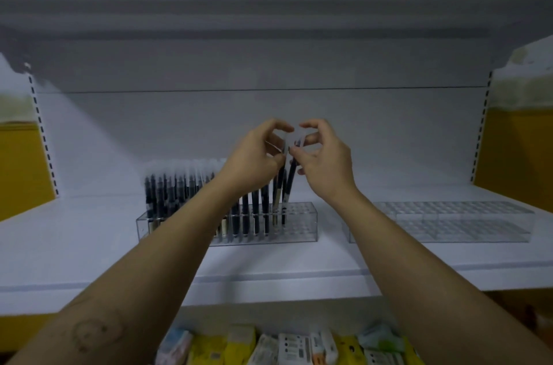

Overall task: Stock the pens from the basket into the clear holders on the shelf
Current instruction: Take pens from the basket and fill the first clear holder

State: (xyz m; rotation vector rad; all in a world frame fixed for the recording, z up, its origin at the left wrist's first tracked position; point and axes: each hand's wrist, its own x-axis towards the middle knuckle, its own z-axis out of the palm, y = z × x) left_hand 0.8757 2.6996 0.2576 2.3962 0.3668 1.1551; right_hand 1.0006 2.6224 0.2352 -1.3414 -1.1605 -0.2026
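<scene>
Both hands are raised over the holder (302,221), which stands at the centre of the shelf (89,245). The left hand (257,155) has its fingers (278,127) curled, thumb and fingertips pinching the upper ends of a few pens (281,188). The right hand (324,164), at its 3 o'clock, is also curled and pinches the top of one of these pens. Blur hides the exact contact. The pens lean, lower ends at or in the holes beside the stocked row (167,191), which fills the holder from its 9 o'clock end. Holes at the 3 o'clock end are free. A second holder (449,224) at 3 o'clock holds none. Packets (293,346) lie at 6 o'clock, and the basket is not in view. Assessment: the pens are light, stiff and smooth, and likely to slip in a bunch. Each is best taken singly, high on the barrel, and kept upright.
</scene>
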